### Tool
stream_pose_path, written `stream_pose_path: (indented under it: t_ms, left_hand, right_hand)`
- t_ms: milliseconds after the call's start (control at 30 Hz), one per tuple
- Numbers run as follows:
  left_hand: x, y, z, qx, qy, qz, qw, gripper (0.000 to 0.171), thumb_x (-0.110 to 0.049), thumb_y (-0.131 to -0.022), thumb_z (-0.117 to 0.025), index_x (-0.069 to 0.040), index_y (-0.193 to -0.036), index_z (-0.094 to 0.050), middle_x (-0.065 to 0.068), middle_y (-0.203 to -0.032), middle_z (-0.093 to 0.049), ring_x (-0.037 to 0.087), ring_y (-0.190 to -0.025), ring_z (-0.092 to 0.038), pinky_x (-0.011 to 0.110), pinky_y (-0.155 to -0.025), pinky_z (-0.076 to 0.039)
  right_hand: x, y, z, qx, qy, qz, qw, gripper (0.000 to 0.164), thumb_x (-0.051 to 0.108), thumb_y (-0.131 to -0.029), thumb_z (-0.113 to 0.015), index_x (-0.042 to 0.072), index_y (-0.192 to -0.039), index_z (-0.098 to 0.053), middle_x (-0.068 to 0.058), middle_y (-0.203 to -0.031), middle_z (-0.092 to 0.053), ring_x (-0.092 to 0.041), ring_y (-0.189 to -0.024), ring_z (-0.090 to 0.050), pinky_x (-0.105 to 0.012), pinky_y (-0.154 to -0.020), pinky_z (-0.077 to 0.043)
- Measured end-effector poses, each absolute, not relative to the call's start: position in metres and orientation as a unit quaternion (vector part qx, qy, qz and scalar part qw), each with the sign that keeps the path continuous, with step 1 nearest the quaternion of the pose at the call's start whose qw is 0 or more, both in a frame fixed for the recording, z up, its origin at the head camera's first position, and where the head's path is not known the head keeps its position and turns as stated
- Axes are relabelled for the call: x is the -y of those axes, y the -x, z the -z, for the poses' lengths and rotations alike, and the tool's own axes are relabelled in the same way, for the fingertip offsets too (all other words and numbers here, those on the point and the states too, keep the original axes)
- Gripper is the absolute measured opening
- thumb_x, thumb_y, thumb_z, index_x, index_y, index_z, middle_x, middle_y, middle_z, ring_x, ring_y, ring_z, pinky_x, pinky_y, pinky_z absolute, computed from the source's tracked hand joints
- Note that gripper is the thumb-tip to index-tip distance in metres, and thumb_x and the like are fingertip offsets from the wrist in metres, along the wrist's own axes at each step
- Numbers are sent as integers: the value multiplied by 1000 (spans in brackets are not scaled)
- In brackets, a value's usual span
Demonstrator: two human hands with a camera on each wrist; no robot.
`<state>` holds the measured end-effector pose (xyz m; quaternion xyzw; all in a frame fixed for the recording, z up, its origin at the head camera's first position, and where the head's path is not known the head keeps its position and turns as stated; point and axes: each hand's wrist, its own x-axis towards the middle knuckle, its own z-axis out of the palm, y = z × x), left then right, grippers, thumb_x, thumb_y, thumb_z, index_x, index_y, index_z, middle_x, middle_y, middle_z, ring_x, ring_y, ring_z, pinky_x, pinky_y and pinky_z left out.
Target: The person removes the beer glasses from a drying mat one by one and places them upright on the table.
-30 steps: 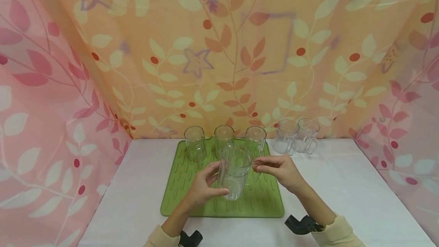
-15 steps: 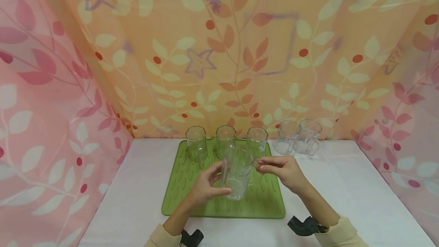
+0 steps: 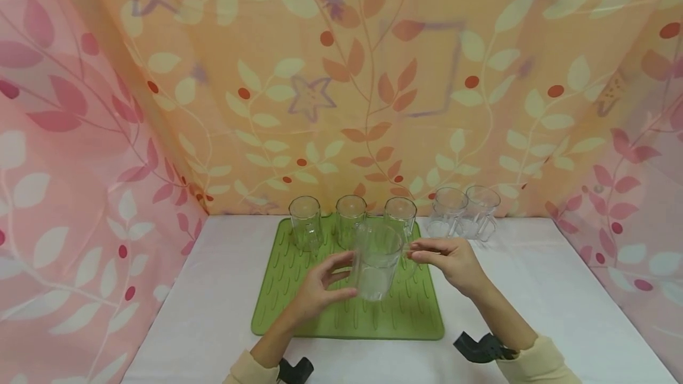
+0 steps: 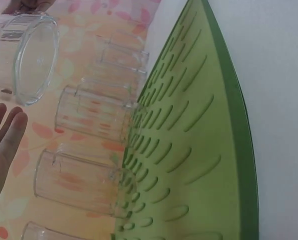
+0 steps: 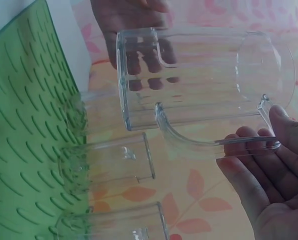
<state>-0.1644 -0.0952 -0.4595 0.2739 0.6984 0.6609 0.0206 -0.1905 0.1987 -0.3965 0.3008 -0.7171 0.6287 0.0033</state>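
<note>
My right hand [image 3: 448, 259] pinches the handle [image 5: 219, 145] of a clear glass mug [image 3: 379, 262], which is held above the green ridged mat [image 3: 347, 319]. Nearest the mug's other side is my left hand [image 3: 322, 283], its fingers [image 4: 11, 132] extended and relaxed close to the glass. Through the clear wall, the right wrist view shows the left fingers behind the mug. On the mat's far part stand three glass mugs in a row: a left one [image 3: 305, 224], a middle one [image 3: 350, 218] and a right one [image 3: 400, 212], partly overlapped by the held mug.
Two more glass mugs, one [image 3: 447, 212] beside the other [image 3: 480, 212], stand on the white tabletop [image 3: 208, 289] right of the mat. Behind them hangs an orange leaf-patterned cloth [image 3: 341, 88]; pink cloth [image 3: 80, 194] runs along the left side.
Both the mug and my right hand have shifted right and slightly up. My left hand stays about where it was, with its fingers now loosened from the mug.
</note>
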Motion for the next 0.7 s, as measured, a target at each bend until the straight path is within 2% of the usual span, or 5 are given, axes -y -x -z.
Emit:
stream_pose_path:
  t_ms: [167, 267, 433, 700]
  left_hand:
    - [102, 165, 463, -711, -260, -652, 38, 62, -9, -87, -72, -6, -142, -45, 19, -147, -46, 32, -134, -47, 37, -109, -46]
    - [106, 164, 466, -723, -249, -643, 50, 62, -11, -87, -72, -6, -142, -45, 18, -147, -46, 36, -135, -44, 35, -110, -45]
    - [115, 162, 469, -738, -219, -635, 65, 63, -14, -87, -73, -2, -142, -44, 15, -147, -46, 35, -137, -43, 41, -111, -43]
    - [138, 161, 474, -769, -148, -620, 54, 62, -16, -86, -74, -8, -141, -47, 9, -147, -48, 31, -138, -43, 41, -114, -39]
  right_hand:
    - [-205, 192, 391, 729, -263, -632, 23, 32, -7, -88, -63, -29, -110, -55, 17, -95, -74, -1, -88, -72, -16, -78, -58]
    - [-209, 194, 387, 743, -238, -625, 36, 34, -5, -88, -64, -26, -113, -56, 19, -96, -73, 1, -88, -71, -14, -79, -57]
    - [-217, 197, 380, 750, -202, -627, 60, 36, -4, -88, -65, -26, -115, -56, 20, -94, -73, 3, -87, -71, -13, -78, -56]
    - [-235, 207, 370, 741, -169, -638, 121, 34, -6, -86, -67, -28, -110, -56, 18, -88, -75, 3, -83, -71, -13, -74, -57]
